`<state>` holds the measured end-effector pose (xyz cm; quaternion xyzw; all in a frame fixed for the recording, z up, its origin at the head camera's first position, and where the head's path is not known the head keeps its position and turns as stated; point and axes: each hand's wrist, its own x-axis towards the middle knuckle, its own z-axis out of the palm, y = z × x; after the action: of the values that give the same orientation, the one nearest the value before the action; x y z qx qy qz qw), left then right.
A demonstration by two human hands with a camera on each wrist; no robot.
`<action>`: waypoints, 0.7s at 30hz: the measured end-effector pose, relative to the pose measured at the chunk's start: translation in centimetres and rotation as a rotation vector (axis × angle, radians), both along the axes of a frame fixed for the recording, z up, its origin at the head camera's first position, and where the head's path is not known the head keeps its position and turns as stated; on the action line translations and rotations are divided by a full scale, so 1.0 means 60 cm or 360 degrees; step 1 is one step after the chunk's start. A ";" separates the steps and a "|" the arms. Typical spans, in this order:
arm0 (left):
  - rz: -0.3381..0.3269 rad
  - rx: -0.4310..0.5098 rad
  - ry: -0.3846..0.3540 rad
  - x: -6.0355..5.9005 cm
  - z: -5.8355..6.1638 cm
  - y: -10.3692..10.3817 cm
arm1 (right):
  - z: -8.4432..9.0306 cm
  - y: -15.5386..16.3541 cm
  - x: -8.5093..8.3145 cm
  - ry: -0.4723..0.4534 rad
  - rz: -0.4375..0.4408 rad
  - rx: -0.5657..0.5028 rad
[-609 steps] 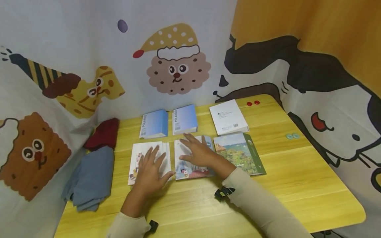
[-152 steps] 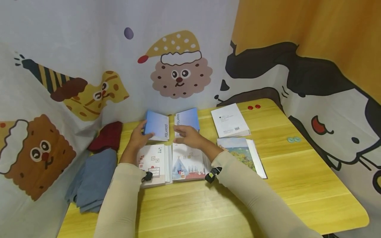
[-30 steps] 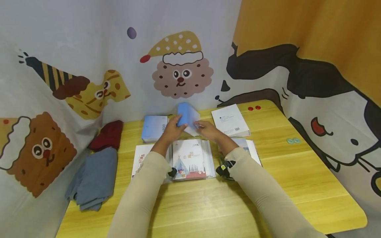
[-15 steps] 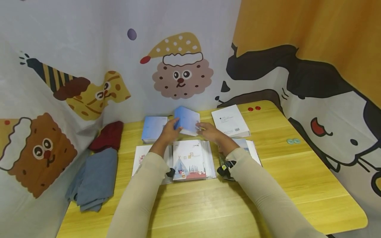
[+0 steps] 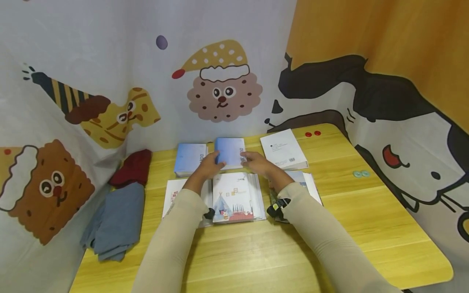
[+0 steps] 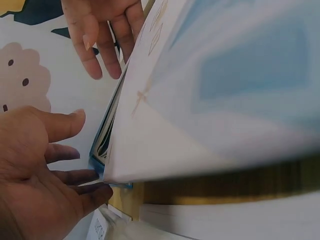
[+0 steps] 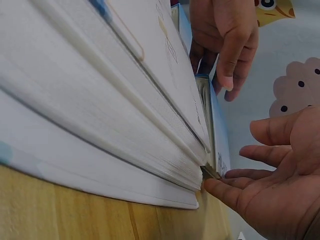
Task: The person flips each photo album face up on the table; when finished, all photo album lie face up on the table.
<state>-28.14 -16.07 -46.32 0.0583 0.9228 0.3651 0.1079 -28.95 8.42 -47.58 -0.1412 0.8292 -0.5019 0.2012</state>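
1. Sleeves come first in the head view, both forearms reaching forward over the yellow wooden bench.
2. Beyond them lies a near row of books: an illustrated book with a tent drawing, another to its left and a landscape-cover book partly under the right arm.
3. Further on, the left hand and right hand flank the blue book, which lies flat in the far row. Each grip is loose, fingers straight, fingertips touching the book's side edges rather than curled round it.
4. Risk, as I judge it: an uneven push from either side could skew the blue book against the second blue book just beside it, or slide it onto the illustrated book's top edge.
5. Writing: the second blue book's spine shows letters ending "OID"; the white book carries small print and a barcode, too small to read.
6. Farthest left, red and blue cloths lie against the cartoon curtain.
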 end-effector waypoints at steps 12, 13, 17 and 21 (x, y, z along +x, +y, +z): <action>-0.0068 -0.0019 -0.0006 0.008 0.003 0.016 | 0.026 0.017 -0.005 0.0060 0.0006 0.0152; -0.0076 -0.0020 -0.0003 0.009 0.005 0.019 | 0.028 0.020 -0.007 0.0085 0.0007 0.0174; -0.0116 -0.0079 0.0024 0.009 0.009 0.036 | 0.036 0.031 -0.017 0.0131 0.0015 0.0195; -0.0126 -0.0229 0.0050 0.012 0.012 0.057 | 0.046 0.046 -0.023 0.0132 0.0035 0.0194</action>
<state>-27.44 -12.68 -45.58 0.0928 0.9453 0.2923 0.1116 -30.30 11.21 -44.83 -0.1585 0.8643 -0.4419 0.1805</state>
